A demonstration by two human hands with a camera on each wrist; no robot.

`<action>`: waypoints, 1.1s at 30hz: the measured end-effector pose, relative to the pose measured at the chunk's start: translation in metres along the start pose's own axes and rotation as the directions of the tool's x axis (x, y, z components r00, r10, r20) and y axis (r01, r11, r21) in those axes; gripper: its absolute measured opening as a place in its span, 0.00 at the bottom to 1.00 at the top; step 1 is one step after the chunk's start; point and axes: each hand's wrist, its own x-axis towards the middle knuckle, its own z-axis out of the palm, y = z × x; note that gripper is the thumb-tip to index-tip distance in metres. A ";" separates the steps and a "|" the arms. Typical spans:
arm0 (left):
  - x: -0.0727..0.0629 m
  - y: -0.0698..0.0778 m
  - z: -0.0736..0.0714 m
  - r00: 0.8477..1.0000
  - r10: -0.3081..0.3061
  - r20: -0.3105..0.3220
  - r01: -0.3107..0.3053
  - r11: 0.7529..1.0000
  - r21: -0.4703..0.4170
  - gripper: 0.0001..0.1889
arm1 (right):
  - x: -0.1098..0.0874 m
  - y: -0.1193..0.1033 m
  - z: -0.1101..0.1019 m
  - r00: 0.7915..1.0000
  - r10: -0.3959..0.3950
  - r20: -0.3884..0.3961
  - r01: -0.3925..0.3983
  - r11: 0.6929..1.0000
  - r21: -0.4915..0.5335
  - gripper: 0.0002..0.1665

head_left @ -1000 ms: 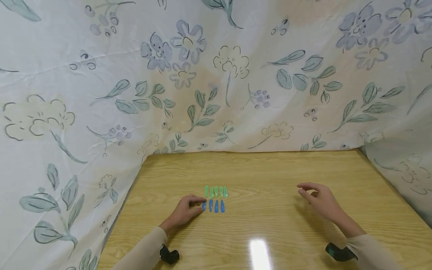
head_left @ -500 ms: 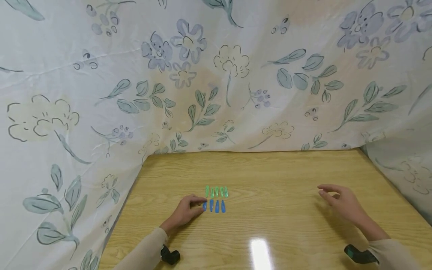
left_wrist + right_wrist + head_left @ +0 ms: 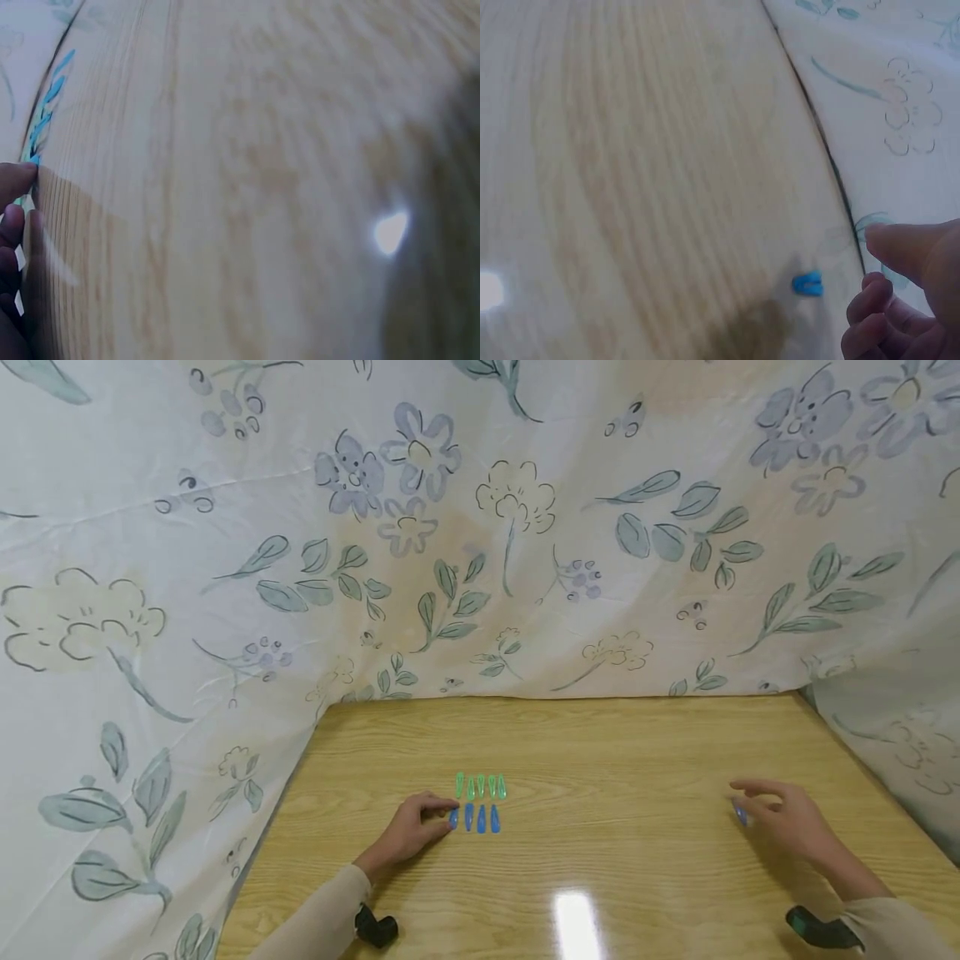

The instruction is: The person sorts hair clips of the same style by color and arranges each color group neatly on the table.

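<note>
In the head view my left hand (image 3: 411, 828) rests on the table with thumb and index finger pinching the leftmost blue snap hair clip (image 3: 453, 818). Beside that clip stand the other blue hair clips (image 3: 482, 819) of a short row. A row of several green hair clips (image 3: 481, 787) lies just behind it. In the left wrist view the thumb (image 3: 16, 180) is right at a clip's end. My right hand (image 3: 795, 827), fingers loosely curled, hovers at the right over a single blue hair clip (image 3: 808, 284), which shows apart from its fingertips in the right wrist view.
The wood-grain table (image 3: 600, 760) stretches between the hands and carries a bright light reflection near the front. Floral cloth (image 3: 525, 610) hangs along the back and both sides. A black wrist device (image 3: 377, 927) sits by the left cuff, another (image 3: 821, 929) by the right.
My right hand has moved to the right across the table, and a lone blue hair clip now shows by its fingertips. The left hand and the rows stay in place.
</note>
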 end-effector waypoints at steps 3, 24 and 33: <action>0.001 -0.006 -0.001 1.000 0.003 0.006 -0.003 1.000 0.001 0.16 | -0.002 0.005 -0.001 1.000 -0.005 0.005 0.005 1.000 -0.009 0.18; -0.003 -0.003 -0.001 1.000 -0.005 0.015 0.006 1.000 -0.022 0.15 | -0.005 0.007 0.010 0.999 -0.001 0.052 0.006 0.995 -0.101 0.15; -0.004 0.000 0.000 1.000 -0.004 -0.001 0.004 0.999 -0.042 0.15 | -0.004 0.003 0.004 0.996 0.035 0.080 -0.022 0.987 -0.159 0.15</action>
